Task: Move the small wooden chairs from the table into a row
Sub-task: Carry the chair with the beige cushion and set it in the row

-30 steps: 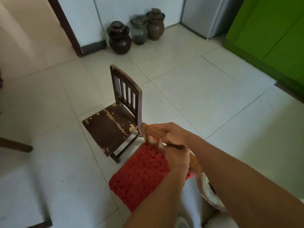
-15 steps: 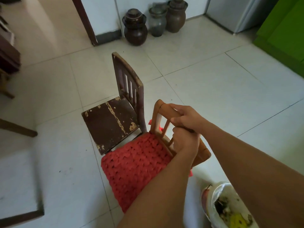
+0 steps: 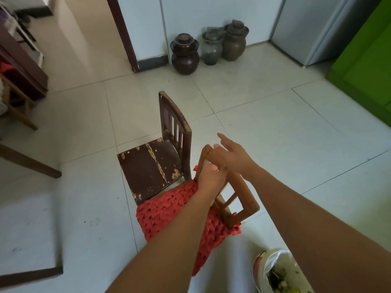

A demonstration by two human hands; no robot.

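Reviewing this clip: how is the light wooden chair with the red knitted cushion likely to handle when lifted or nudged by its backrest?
The light wooden chair probably lifts stiffly as one piece; its slatted frame looks rigid. It seems light, since the left hand alone grips the backrest while the right hand opens. The red knitted cushion looks floppy and may slide off if tilted.

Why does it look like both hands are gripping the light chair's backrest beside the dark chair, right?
Not quite. In the head view only the left hand grips the light chair at its backrest. The right hand is open, fingers spread, resting at the top rail rather than closed on it. The rest holds: it sits beside the dark chair.
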